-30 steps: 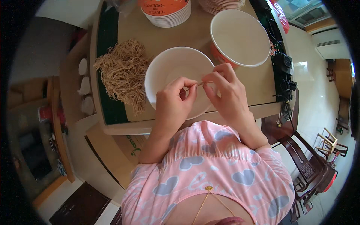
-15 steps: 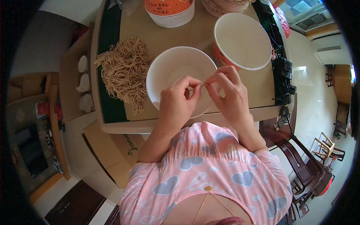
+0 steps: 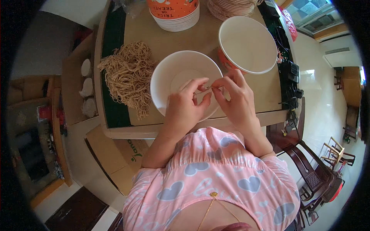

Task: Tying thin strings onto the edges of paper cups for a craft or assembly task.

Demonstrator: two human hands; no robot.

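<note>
Right between left hand and right hand, thin strand.

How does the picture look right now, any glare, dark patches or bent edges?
Head view: glare on the pale floor at right; head view: dimmer left side, blackened corners; head view: table edges bowed by the fisheye; head view: thin strand at the hands too fine to trace clearly.

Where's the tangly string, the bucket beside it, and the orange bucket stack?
Tangly string point(image 3: 128, 77): head view, middle of the heap.
Bucket beside it point(image 3: 162, 79): head view, inner left wall.
Orange bucket stack point(image 3: 174, 11): head view, orange side wall.
</note>
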